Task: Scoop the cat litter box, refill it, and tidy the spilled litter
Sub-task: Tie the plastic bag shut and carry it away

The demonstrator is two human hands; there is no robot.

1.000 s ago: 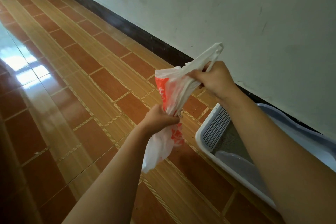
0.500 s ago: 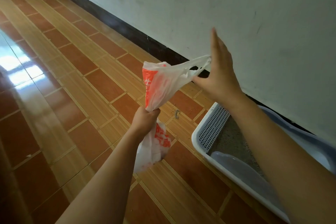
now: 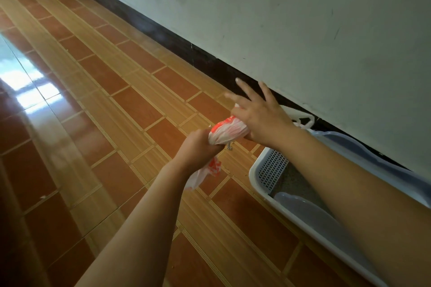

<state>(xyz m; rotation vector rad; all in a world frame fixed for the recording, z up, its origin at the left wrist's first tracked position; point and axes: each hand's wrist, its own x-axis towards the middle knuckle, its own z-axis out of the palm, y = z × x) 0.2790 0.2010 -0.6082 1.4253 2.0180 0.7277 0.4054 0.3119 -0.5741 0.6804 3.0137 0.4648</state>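
My left hand [image 3: 198,148] grips a white and orange plastic bag [image 3: 227,133] around its middle, and the bag's lower end hangs below the fist. My right hand [image 3: 258,116] presses its palm against the bag's upper part, with the fingers spread apart. The bag's white handles [image 3: 300,119] trail behind my right wrist. At the lower right sits the white litter box [image 3: 258,184], with a perforated grid at its near end, grey litter [image 3: 296,186] and a pale blue scoop [image 3: 310,214] lying inside. My right forearm covers much of the box.
The floor is glossy orange and tan tile [image 3: 116,123], with bright glare at the left. A white wall [image 3: 279,18] with a dark baseboard [image 3: 177,46] runs diagonally behind the box. A small metal item [image 3: 229,146] lies on the floor under the bag.
Both hands have come lower and closer together. My right hand let go of the bag's handle, opened, and now pushes against the bunched bag. The bag is more twisted and compact.
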